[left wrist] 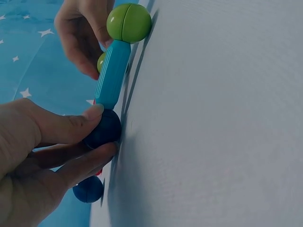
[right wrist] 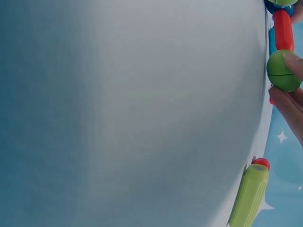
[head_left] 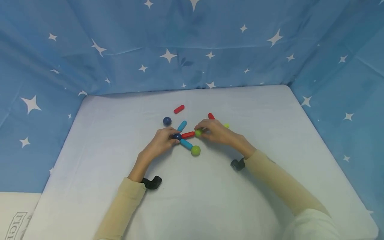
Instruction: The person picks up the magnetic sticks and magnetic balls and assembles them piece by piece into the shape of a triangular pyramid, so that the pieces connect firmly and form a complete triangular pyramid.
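My left hand (head_left: 160, 141) pinches a dark blue ball (left wrist: 105, 130) between thumb and fingers. From that ball a light blue rod (left wrist: 113, 73) runs to a green ball (left wrist: 129, 22), lying toward me. A red rod (head_left: 188, 135) links the blue ball to a second green ball (right wrist: 283, 71). My right hand (head_left: 217, 131) holds this second green ball between thumb and fingertips. Another light blue rod (head_left: 182, 126) points away from the blue ball on its far side; its near end is hidden by the left fingers.
A loose dark blue ball (head_left: 167, 121) and a red rod (head_left: 179, 109) lie farther back on the white table (head_left: 192, 200). Beyond the right hand are another red rod (head_left: 211, 116) and a yellow-green rod (right wrist: 250, 194). Blue star-patterned cloth (head_left: 192, 43) surrounds the table's back and sides.
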`<state>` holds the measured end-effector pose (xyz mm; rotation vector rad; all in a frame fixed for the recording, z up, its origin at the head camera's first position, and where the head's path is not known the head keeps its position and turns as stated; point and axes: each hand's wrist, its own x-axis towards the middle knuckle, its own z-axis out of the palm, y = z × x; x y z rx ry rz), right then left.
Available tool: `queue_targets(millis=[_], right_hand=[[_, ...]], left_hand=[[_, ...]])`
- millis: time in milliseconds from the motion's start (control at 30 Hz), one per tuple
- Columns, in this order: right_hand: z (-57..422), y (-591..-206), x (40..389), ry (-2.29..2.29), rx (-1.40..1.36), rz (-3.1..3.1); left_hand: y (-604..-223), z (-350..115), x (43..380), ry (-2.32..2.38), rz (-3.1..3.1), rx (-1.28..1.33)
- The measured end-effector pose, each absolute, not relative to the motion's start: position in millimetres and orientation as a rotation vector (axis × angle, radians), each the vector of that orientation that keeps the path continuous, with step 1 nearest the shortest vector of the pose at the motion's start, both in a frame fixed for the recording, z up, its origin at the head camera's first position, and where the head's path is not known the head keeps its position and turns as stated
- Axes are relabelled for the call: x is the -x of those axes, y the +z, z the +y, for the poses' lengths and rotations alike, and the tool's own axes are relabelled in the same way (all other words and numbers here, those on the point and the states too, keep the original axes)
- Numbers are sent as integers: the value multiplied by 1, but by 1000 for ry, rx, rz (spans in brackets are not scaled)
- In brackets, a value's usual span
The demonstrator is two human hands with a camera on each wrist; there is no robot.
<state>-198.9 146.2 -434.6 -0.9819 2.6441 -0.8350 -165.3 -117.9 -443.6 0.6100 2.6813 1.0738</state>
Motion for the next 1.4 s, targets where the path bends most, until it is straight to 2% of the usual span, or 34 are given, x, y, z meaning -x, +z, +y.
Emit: queue_targets(millis=[567, 900, 1400], right_hand=[[142, -436, 210, -808, 1003, 2641], [161, -422, 213, -801, 843, 2729], [175, -430, 241, -807, 521, 2823]], left_hand=[[-442, -116, 163, 1061, 2669, -590], [-442, -118, 165, 1051, 2682, -578], [-440, -114, 162, 1015, 2695, -530]])
